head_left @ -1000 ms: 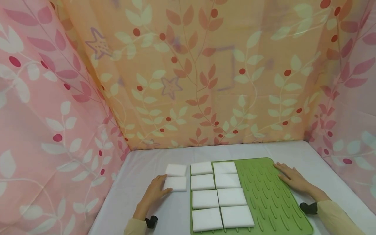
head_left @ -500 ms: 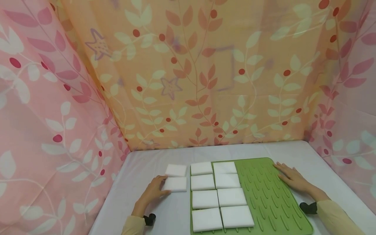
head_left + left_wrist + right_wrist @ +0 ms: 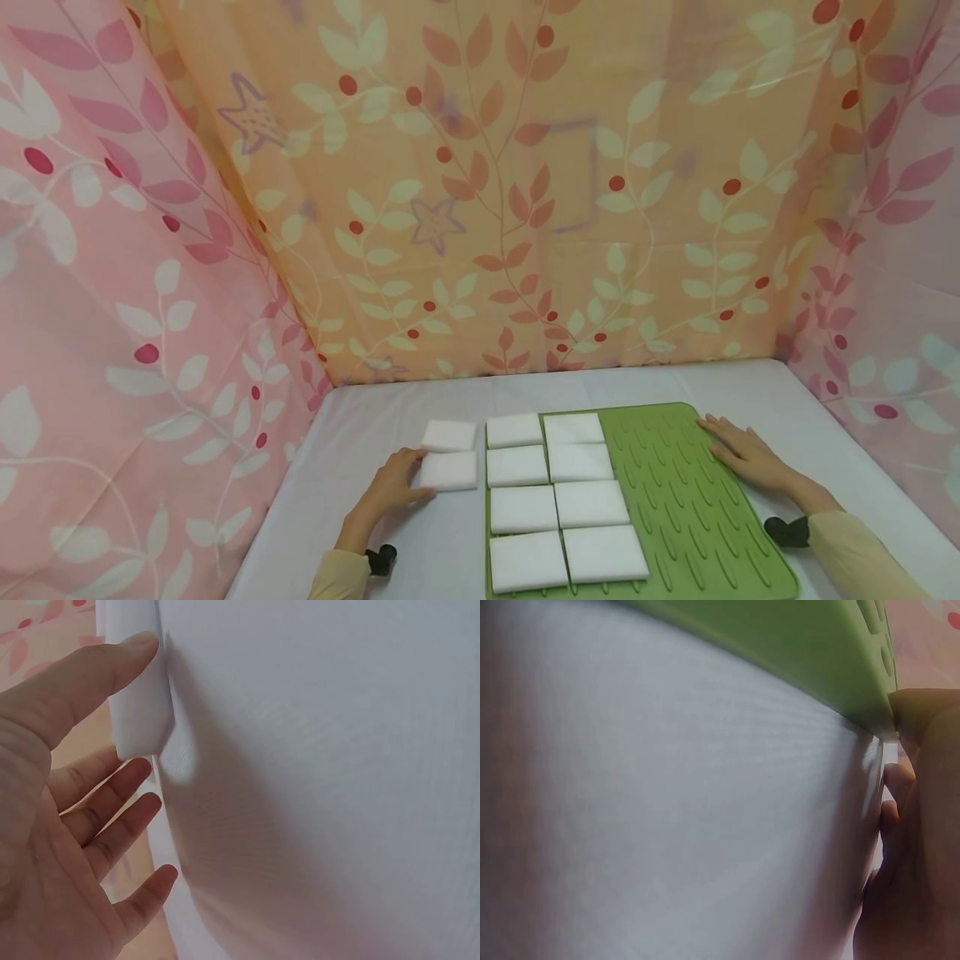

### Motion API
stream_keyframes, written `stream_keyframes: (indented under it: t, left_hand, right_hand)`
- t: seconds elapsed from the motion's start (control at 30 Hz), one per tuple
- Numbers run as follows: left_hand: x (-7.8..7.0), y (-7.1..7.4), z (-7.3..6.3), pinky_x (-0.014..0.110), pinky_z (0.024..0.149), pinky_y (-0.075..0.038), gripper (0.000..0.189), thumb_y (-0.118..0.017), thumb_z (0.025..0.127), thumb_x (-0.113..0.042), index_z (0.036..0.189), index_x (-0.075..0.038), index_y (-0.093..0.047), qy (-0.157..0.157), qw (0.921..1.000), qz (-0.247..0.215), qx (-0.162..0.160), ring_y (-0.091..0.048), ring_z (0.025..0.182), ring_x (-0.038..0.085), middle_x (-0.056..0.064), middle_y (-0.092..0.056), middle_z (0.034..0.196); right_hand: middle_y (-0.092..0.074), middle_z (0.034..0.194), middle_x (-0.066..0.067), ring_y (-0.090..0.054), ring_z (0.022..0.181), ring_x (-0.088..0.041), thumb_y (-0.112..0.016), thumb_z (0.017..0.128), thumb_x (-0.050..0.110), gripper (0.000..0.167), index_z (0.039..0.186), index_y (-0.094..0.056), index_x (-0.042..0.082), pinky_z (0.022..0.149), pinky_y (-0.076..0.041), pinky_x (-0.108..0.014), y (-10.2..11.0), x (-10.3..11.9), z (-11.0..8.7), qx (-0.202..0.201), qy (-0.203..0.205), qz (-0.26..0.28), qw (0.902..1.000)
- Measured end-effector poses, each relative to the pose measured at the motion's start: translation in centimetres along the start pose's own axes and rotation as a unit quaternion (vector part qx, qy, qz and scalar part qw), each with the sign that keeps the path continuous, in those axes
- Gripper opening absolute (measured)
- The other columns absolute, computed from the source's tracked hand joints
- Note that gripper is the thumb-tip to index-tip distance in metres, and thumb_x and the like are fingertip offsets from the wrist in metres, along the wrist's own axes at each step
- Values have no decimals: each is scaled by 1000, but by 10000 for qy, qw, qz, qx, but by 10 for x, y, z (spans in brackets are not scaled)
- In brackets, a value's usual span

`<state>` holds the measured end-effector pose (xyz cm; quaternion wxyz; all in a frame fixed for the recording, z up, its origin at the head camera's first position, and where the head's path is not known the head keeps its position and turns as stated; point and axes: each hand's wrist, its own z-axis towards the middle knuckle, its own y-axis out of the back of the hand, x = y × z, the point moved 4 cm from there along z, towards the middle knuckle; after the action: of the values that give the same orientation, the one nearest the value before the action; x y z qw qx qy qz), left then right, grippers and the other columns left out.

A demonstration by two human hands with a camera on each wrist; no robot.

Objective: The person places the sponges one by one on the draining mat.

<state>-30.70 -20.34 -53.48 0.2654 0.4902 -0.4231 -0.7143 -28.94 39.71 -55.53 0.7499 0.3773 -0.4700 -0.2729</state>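
Note:
My left hand (image 3: 393, 482) is at the left end of the nearer of two loose white sponges (image 3: 450, 472), thumb by its near side and a finger by its far corner. In the left wrist view the thumb overlaps the white sponge (image 3: 139, 712), and the other fingers spread below it. Just beyond lies the second loose sponge (image 3: 450, 434). My right hand (image 3: 753, 458) rests at the right edge of a green ribbed mat (image 3: 697, 500), fingers extended. Its thumb meets the rim of the green mat (image 3: 795, 645) in the right wrist view.
Several white sponges (image 3: 522, 508) lie flat in two columns on the left part of the mat. A white cloth covers the table (image 3: 397, 400). Patterned curtains (image 3: 480, 208) stand behind and on both sides.
My left thumb has slid slightly back toward me and left. The nearer loose sponge has shifted very slightly toward me. The right hand and the mat have stayed in place.

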Motion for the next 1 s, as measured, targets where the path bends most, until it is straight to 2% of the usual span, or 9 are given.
stream_keyframes:
  t: [0.13,0.33,0.53,0.6,0.7,0.8,1.0]
  left_hand:
    - [1,1,-1,50,83,-44,69,-83,65,-36,119,-1,-57,2,10000,49,43,-53,103,30,12,-57,112]
    - [-1,11,-3,52,84,-42,71,-82,63,-43,117,-6,-58,80,9999,71,91,-51,105,31,10,-56,115]
    - [-5,19,-2,54,88,-41,69,-81,62,-48,116,-12,-58,377,9992,-68,91,-50,110,31,8,-55,118]
    - [-6,19,-2,53,88,-41,68,-80,63,-49,116,-12,-57,439,9989,-139,80,-50,110,31,8,-55,119]
    - [-11,18,-1,50,88,-42,67,-80,64,-48,115,-12,-58,466,9985,-294,26,-51,108,29,7,-57,116]
    - [-17,16,0,48,88,-42,65,-81,65,-45,114,-9,-59,345,9983,-475,-49,-53,106,28,6,-59,113]
    - [-29,8,9,48,88,-42,68,-77,66,-52,118,-12,-58,262,9970,-725,-33,-52,108,29,4,-60,113]
  right_hand:
    - [-34,137,-35,-25,123,-60,-51,95,18,50,139,-38,0,97,-5,-72,-1,0,0,11,-13,-18,10000]
    - [-33,138,-35,-24,126,-58,-51,95,19,50,139,-38,1,98,-4,-72,0,-1,0,-27,30,9,10000]
    - [-35,138,-32,-20,135,-46,-51,94,18,49,140,-38,5,102,-2,-68,-1,-4,-1,-215,84,-80,9997]
    - [-35,138,-32,-20,135,-46,-51,94,18,49,140,-38,5,102,-2,-68,-1,-4,-1,-194,64,-83,9998]
    - [-34,138,-34,-23,130,-53,-51,94,19,50,140,-38,3,100,-4,-70,-1,-2,0,-124,23,-39,9999]
    - [-33,138,-35,-23,127,-56,-50,95,19,50,140,-37,1,99,-3,-70,1,0,-1,-18,5,-29,10000]
    - [-33,138,-36,-23,126,-58,-51,95,18,50,140,-37,0,100,-1,-70,-1,-1,-1,-1,5,-10,10000]
